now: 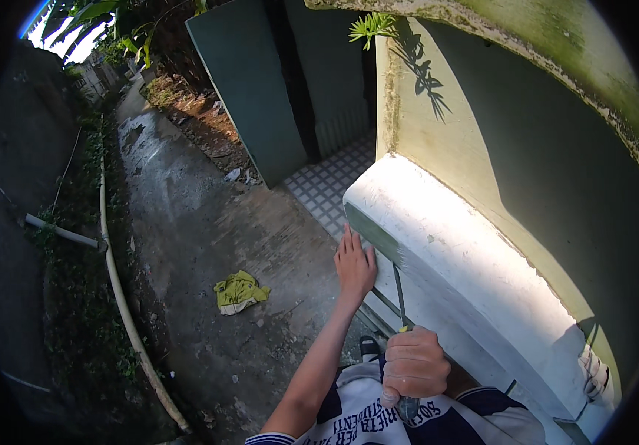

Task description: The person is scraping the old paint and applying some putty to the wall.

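At the far left is a dark wall (8, 237), with low green plants beside it and a long pale pipe (116, 289) curving down along the edge of a concrete path (186, 230). On the path lies a crumpled yellow-green cloth (240, 291), well apart from both hands. Further up, a grey-green panel (238, 81) stands beside a checked tile floor (327, 185). Near the centre, the person's left hand (355, 265) reaches up with its fingers extended and unclenched, the fingertips at the green strip (370, 230) along the face of a white ledge; whether they press on it, I cannot tell. Just to the right, a slim-shafted tool (399, 293) points upward, its far end at the lower edge of that strip; contact there is unclear. Below, the right hand (414, 363) is clenched around the tool's handle, whose greyish butt shows under the fist. Beneath the hands is the person's white and navy shirt (360, 386). To the right, the sunlit white ledge (453, 222) slants down against a pale green wall (557, 185), partly in shadow
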### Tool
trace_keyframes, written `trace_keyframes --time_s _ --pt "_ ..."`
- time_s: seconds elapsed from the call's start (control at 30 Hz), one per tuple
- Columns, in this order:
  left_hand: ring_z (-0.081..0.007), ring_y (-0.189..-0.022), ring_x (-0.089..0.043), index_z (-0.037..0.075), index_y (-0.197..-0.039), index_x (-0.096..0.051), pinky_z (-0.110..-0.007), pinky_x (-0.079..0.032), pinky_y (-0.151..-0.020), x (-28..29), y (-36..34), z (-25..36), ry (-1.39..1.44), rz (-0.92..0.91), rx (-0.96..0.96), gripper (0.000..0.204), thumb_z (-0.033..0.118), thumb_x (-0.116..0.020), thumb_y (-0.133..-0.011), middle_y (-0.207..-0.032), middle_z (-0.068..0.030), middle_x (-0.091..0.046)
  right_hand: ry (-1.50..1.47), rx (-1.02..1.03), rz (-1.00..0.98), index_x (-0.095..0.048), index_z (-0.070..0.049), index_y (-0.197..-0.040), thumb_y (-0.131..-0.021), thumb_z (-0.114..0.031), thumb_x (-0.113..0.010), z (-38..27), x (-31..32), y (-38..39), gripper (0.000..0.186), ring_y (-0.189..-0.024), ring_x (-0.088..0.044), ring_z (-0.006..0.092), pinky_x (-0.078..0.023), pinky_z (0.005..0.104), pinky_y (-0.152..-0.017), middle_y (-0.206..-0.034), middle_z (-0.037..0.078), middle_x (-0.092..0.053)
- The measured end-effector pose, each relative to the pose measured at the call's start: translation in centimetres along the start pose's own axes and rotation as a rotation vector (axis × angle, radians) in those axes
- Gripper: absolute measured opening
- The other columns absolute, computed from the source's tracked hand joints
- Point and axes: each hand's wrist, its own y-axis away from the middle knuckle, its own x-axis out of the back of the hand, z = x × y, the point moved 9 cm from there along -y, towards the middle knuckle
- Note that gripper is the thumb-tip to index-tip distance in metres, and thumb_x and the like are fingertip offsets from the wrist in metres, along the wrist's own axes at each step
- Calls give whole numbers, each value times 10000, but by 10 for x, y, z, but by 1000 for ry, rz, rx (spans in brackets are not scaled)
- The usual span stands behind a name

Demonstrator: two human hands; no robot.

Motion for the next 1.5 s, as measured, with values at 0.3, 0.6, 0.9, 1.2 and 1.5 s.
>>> trace_keyframes --time_s 0.3,0.6,0.9,1.2,1.5 --pt "-457 -1030 -641 74 -1218 -633 -553 -482 -894 -2 -5 -16 66 -199 452 535 468 -326 -1027 -1098 -263 -675 -19 1 -44 -445 -21 -580 -882 -37 -631 -3 -11 -5 355 -387 -366 133 -300 285 -379 -495 1 -367" --pt "-452 -1003 -651 94 -1173 -653 -553 -497 -857 -4 -4 -21 78 -140 440 513 465 -332 -1022 -1055 -247 -691 7 -55 -166 -476 -36 -635 -851 -24 -672 -18 -13 -8 292 -432 -411 144 -310 294 -400 -554 6 -377" --pt "-447 -999 -653 86 -1137 -662 -552 -497 -856 -4 0 -24 57 -138 436 486 414 -322 -1025 -1058 -244 -689 56 117 -85 -466 -29 -614 -821 7 -652 -38 -14 -5 281 -427 -422 159 -332 306 -398 -560 15 -416" --pt "-445 -1015 -645 92 -1138 -667 -548 -495 -878 -7 -7 -31 92 -121 457 465 391 -333 -1015 -1069 -239 -685 147 -65 23 -497 -32 -660 -838 21 -600 -18 4 -11 212 -461 -497 207 -434 340 -433 -592 40 -490" --pt "-444 -963 -663 111 -1389 -464 -552 -495 -849 -4 -5 -28 155 -26 457 473 355 -398 -989 -1010 -250 -697 275 -157 108 -441 -103 -633 -945 -160 -585 -7 1 -12 348 -384 -501 156 -475 310 -426 -505 3 -526"
